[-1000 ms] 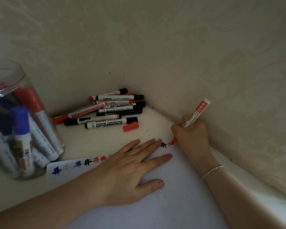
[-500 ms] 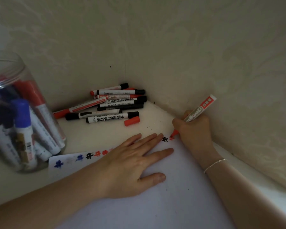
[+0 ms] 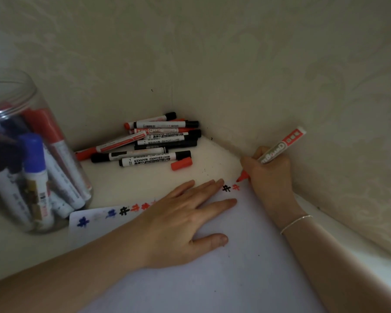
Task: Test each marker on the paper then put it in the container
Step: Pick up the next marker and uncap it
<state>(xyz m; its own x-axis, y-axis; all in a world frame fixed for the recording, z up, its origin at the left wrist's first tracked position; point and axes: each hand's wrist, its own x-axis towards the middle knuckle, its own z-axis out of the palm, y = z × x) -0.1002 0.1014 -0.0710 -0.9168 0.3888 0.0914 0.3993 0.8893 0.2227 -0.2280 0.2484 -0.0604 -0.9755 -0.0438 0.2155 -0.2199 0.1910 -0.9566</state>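
My right hand [image 3: 268, 177] grips an uncapped red marker [image 3: 280, 147], its tip at the far edge of the white paper [image 3: 246, 256] just above a fresh red mark [image 3: 236, 187]. My left hand [image 3: 181, 218] lies flat on the paper, fingers spread. A row of blue, black and red marks runs along the paper's far edge, partly hidden by that hand. The loose red cap [image 3: 181, 164] lies by a pile of markers [image 3: 154, 141] in the corner. A clear plastic jar [image 3: 25, 159] at the left holds several markers.
Two cream patterned walls [image 3: 235, 64] meet in a corner behind the pile. The right wall runs close beside my right hand. The white tabletop [image 3: 127, 181] shows between the pile, the jar and the paper.
The red mark beside the black one has grown from a short stroke to a fuller sign. The marker's tip has lifted slightly off it. My left hand has stayed flat on the paper.
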